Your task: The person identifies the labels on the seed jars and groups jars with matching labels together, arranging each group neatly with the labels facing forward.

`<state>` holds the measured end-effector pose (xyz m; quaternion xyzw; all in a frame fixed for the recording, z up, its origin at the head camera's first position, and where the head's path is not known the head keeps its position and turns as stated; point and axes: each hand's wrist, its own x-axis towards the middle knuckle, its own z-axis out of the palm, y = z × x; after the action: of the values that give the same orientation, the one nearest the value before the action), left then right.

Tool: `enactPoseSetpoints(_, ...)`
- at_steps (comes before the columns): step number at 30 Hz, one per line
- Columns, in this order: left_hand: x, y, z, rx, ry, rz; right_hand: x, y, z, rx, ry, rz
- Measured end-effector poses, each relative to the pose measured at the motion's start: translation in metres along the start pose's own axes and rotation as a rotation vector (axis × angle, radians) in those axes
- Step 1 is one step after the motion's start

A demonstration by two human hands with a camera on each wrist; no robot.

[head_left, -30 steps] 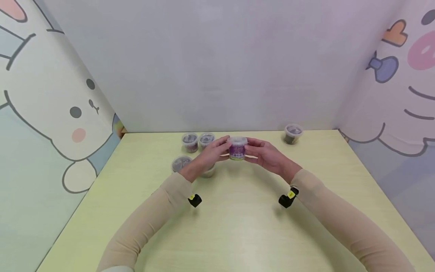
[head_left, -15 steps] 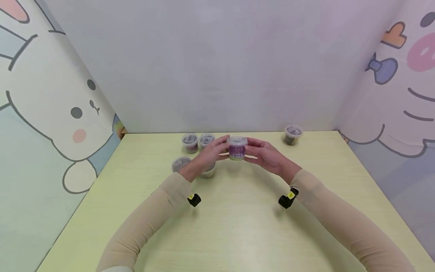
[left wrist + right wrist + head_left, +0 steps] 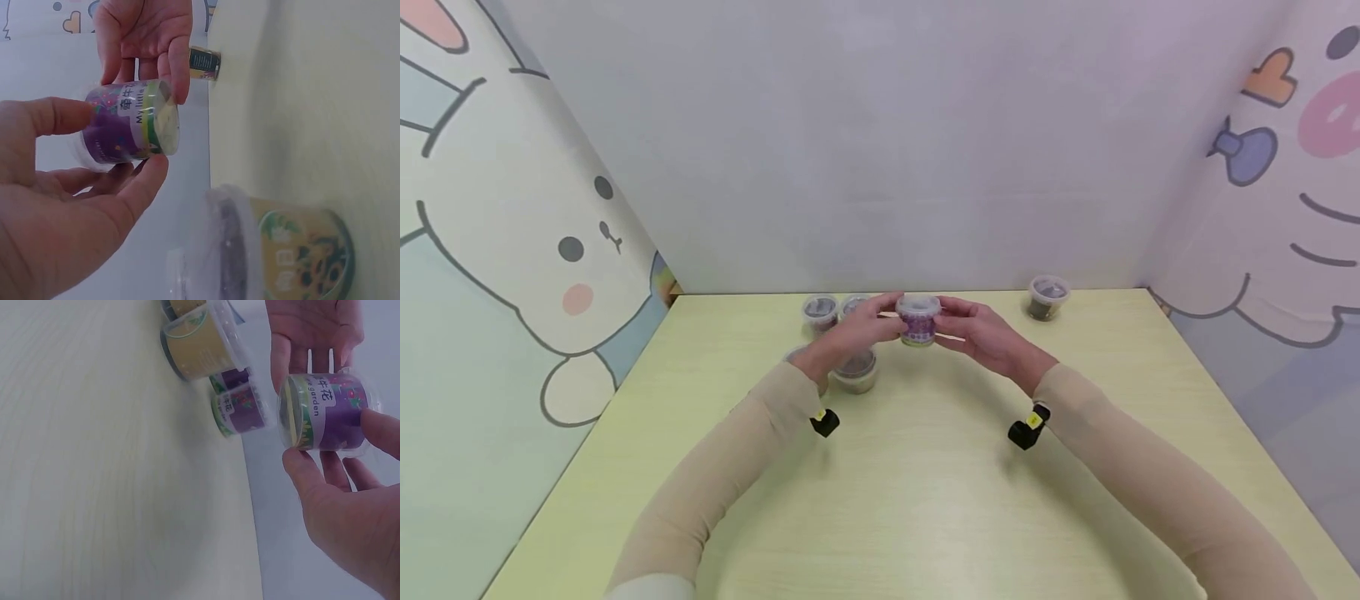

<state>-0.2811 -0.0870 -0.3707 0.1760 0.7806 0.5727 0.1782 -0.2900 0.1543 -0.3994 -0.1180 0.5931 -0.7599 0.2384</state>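
Note:
A small round plastic tub (image 3: 917, 325) with a clear lid and a purple flower label is held upright above the table's far half. My left hand (image 3: 863, 330) grips its left side, and my right hand (image 3: 985, 335) grips the right side. In the left wrist view the left thumb presses on the purple label (image 3: 112, 134), with fingers on the far side. The right wrist view shows the right thumb and fingers (image 3: 306, 472) around the same tub. Below my left hand stands a yellow-labelled tub (image 3: 855, 372).
Behind the left forearm are two lidded tubs, one at the back (image 3: 820, 312) and another beside it (image 3: 853, 305). A further tub is mostly hidden by the left wrist. One dark-filled tub (image 3: 1047, 298) stands at the back right, near the wall (image 3: 880, 150).
Both hands have shifted slightly left and away from me, carrying the tub with them. The other tubs stay where they were.

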Motion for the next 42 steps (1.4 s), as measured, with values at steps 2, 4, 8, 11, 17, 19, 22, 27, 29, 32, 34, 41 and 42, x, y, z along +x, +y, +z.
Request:
enactPoseSetpoints(2,0.002,0.004,-0.007,0.101,-0.001,0.001,0.005,-0.003,0.003,-0.018,0.021,0.004)
enactPoseSetpoints(4,0.005,0.009,-0.013,0.188,0.007,-0.005,0.011,-0.005,0.006,-0.037,0.043,0.008)
enactPoseSetpoints(8,0.013,0.018,-0.02,0.367,0.016,-0.024,0.02,-0.007,0.014,-0.067,0.065,0.012)
enactPoseSetpoints(11,0.02,0.022,-0.023,0.537,0.01,-0.004,0.028,-0.005,0.015,-0.079,0.065,0.009)
enactPoseSetpoints(17,0.035,0.019,-0.027,0.837,0.002,0.038,0.047,0.008,0.016,-0.063,0.096,0.017)
enactPoseSetpoints(19,0.039,0.014,-0.027,0.927,-0.006,0.032,0.052,0.014,0.018,-0.076,0.11,0.019)
enactPoseSetpoints(22,0.043,0.007,-0.026,1.059,-0.012,0.011,0.058,0.023,0.021,-0.102,0.135,0.02)
enactPoseSetpoints(27,0.044,-0.001,-0.025,1.163,0.007,-0.054,0.065,0.034,0.025,-0.102,0.174,0.009)
enactPoseSetpoints(29,0.044,-0.003,-0.024,1.173,0.018,-0.075,0.068,0.037,0.025,-0.104,0.186,0.005)
enactPoseSetpoints(32,0.045,-0.005,-0.024,1.189,0.036,-0.092,0.074,0.042,0.024,-0.112,0.198,-0.001)
enactPoseSetpoints(34,0.045,-0.007,-0.025,1.205,0.044,-0.1,0.078,0.044,0.025,-0.119,0.202,-0.008)
enactPoseSetpoints(41,0.048,-0.009,-0.026,1.216,0.057,-0.091,0.081,0.045,0.028,-0.14,0.239,-0.017)
enactPoseSetpoints(42,0.048,-0.01,-0.026,1.214,0.057,-0.081,0.081,0.045,0.028,-0.15,0.245,-0.014)
